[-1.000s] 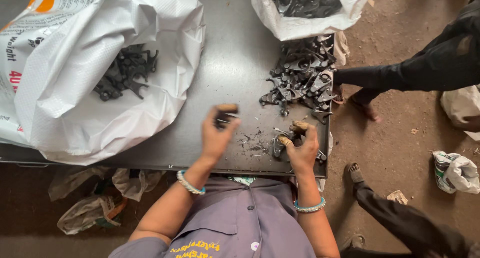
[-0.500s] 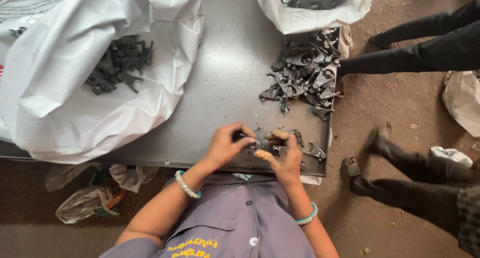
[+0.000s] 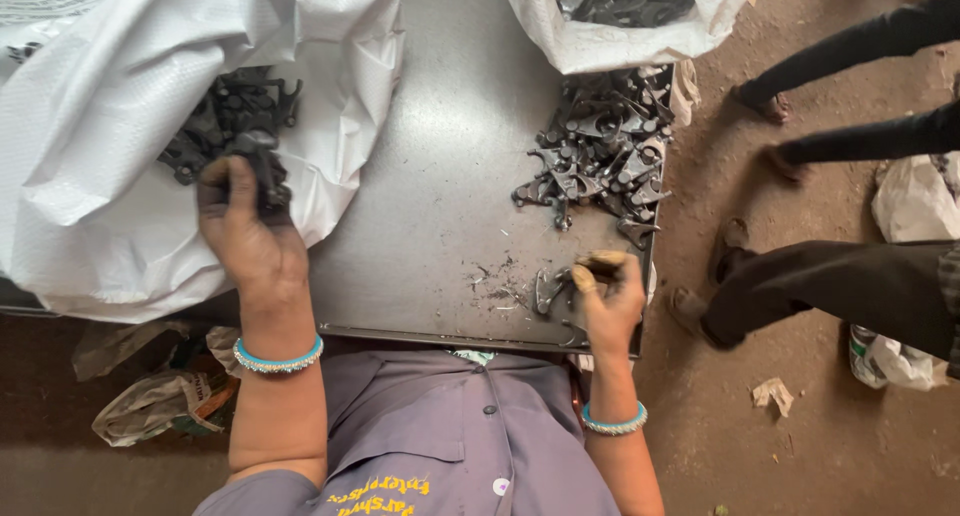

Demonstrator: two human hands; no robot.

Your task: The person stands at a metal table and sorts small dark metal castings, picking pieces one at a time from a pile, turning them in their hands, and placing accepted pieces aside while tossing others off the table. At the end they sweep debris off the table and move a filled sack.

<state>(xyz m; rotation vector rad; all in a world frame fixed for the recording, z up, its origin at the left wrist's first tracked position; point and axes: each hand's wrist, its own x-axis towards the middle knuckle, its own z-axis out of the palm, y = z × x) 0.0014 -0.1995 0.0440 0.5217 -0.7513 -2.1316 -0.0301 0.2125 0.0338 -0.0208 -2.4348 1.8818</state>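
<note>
Currently a dark metal part (image 3: 262, 171) is pinched in the left hand (image 3: 245, 231) over the white sack (image 3: 120, 216); another metal piece (image 3: 550, 288) is gripped beside the right hand (image 3: 608, 294).

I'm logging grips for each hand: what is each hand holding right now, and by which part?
The left hand grips a dark metal part by its lower end, over the white sack. The right hand pinches another dark metal piece at its right end on the table.

The left hand (image 3: 245, 231) holds a dark metal part (image 3: 262, 171) over the white sack (image 3: 120, 176) (right hand (image 3: 610, 301) grips another).
</note>
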